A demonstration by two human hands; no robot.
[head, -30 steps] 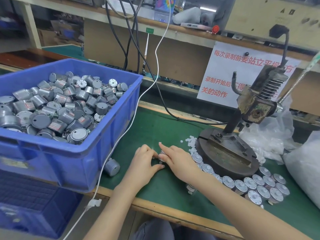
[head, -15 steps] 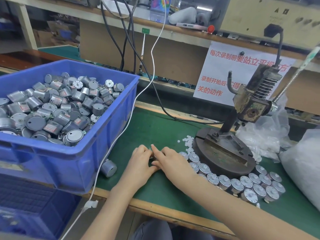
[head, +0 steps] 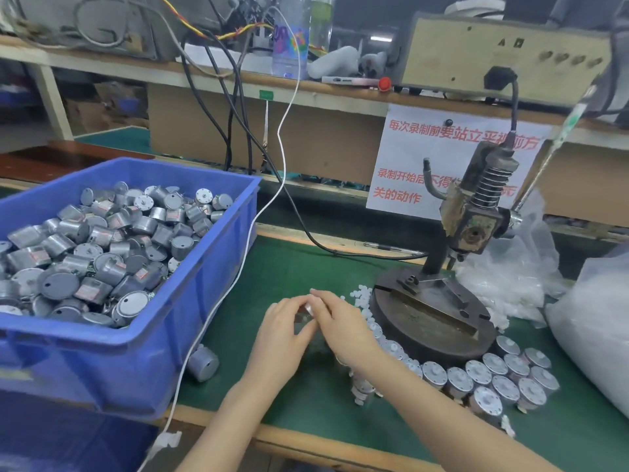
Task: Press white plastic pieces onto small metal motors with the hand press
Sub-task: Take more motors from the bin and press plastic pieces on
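Two-handed pinch: left hand and right hand, fingertips curled on one small motor over green mat, likely starting a plastic piece by hand. Held just beside loose white plastic pieces, near hand press, for short reach; not yet under it.

green-topped workbench beneath a cluttered wooden shelf.

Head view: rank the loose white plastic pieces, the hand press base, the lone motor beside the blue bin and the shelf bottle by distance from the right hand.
1. White plastic pieces, just beyond the right hand, on its right.
2. Hand press base, further right.
3. Lone motor, to the left, beside the blue bin.
4. Bottle, far back on the shelf.
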